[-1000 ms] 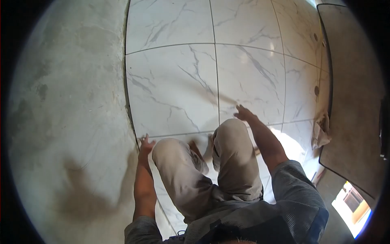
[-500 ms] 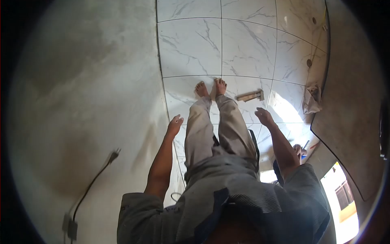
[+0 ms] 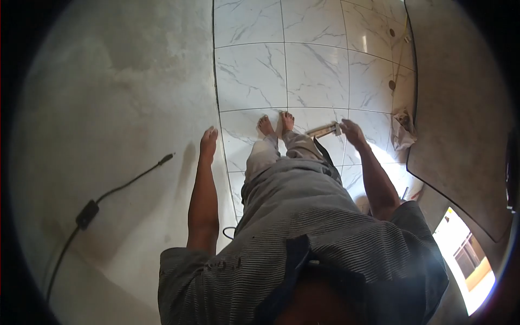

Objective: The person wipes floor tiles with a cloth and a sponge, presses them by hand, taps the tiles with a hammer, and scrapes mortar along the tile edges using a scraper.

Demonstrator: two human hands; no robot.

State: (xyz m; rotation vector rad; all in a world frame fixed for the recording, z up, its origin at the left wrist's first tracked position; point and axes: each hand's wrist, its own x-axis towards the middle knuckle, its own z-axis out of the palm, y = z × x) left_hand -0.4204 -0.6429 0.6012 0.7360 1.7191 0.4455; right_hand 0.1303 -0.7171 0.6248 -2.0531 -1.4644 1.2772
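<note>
A wooden-handled tool (image 3: pixel 320 131), perhaps a hammer, was seen lying on the tiled floor (image 3: pixel 317 70), nearest the right hand (image 3: pixel 353 132). That hand was held loosely open and empty; whether the left hand (image 3: pixel 208 145), raised near the left wall (image 3: pixel 119 92), was open could not be told. No handling was seen. A cord (image 3: pixel 130 184) was seen at left, a crumpled bag (image 3: pixel 402 132) at right.
</note>
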